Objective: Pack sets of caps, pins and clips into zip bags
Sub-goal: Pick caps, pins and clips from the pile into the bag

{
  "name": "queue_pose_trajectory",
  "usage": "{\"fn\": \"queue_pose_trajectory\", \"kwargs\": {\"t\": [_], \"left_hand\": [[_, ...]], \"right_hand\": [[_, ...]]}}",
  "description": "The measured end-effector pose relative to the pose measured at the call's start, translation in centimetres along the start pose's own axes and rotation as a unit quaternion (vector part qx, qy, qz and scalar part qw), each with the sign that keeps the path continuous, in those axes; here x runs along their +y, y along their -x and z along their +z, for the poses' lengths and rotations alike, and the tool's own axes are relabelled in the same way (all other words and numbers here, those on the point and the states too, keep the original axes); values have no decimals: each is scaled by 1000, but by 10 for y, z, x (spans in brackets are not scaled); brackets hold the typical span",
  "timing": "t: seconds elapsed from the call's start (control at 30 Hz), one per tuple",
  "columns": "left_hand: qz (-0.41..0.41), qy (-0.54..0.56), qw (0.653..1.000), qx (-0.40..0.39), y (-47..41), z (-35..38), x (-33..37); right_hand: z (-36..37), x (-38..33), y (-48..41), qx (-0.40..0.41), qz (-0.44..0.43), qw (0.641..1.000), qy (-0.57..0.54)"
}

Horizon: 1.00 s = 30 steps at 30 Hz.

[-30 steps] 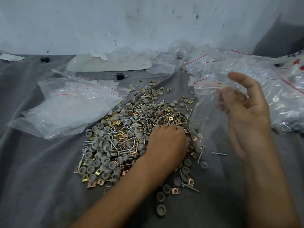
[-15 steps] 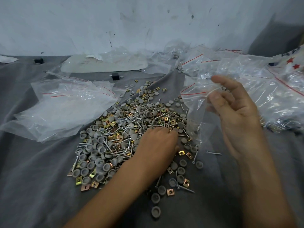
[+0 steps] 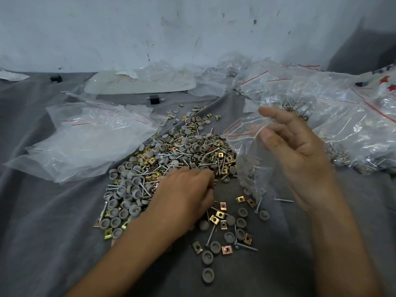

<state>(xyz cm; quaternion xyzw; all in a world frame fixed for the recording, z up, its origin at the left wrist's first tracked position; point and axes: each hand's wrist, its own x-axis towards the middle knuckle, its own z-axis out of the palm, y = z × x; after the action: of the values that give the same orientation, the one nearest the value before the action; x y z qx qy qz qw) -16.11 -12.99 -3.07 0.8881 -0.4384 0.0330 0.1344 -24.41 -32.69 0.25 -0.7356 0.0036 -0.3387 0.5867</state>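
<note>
A big pile of grey caps (image 3: pixel 132 189), silver pins (image 3: pixel 162 156) and gold clips (image 3: pixel 220 154) lies on the grey cloth (image 3: pixel 42 232). My left hand (image 3: pixel 186 196) rests palm down on the pile's near right edge, fingers curled over parts; what it holds is hidden. My right hand (image 3: pixel 293 155) is raised to the right and pinches the mouth of a clear zip bag (image 3: pixel 246 159) with a red line, which hangs down beside the pile with a few parts inside.
Empty zip bags (image 3: pixel 90 144) lie in a heap at the left. Filled bags (image 3: pixel 342 125) are stacked at the right. A white tray (image 3: pixel 139 84) and a small black block (image 3: pixel 154 99) sit near the pale wall behind.
My right hand with the zip bag has drifted left toward the pile. My left hand stays on the pile, fingers pulled in a little.
</note>
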Motion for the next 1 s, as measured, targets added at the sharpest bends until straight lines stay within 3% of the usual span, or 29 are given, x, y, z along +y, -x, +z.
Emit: {"fn": "queue_pose_trajectory", "kwargs": {"t": [0.4,0.67,0.8,0.93,1.0], "left_hand": [[-90,14,991,97,-11,15,-11],[-88,-10,990,108,-23,17,-3],[-103,63,977,175,-18,0,-9],[-112,205,932,277,-16,-31,-13],[-82,281,913,284,-17,-42,-8]], "right_hand": [[5,2,1,-21,3,1000,14],[6,5,0,-35,1,999,25],[5,5,0,-41,-4,999,29],[8,5,1,-63,-3,997,49],[9,4,1,-72,-2,996,61]]}}
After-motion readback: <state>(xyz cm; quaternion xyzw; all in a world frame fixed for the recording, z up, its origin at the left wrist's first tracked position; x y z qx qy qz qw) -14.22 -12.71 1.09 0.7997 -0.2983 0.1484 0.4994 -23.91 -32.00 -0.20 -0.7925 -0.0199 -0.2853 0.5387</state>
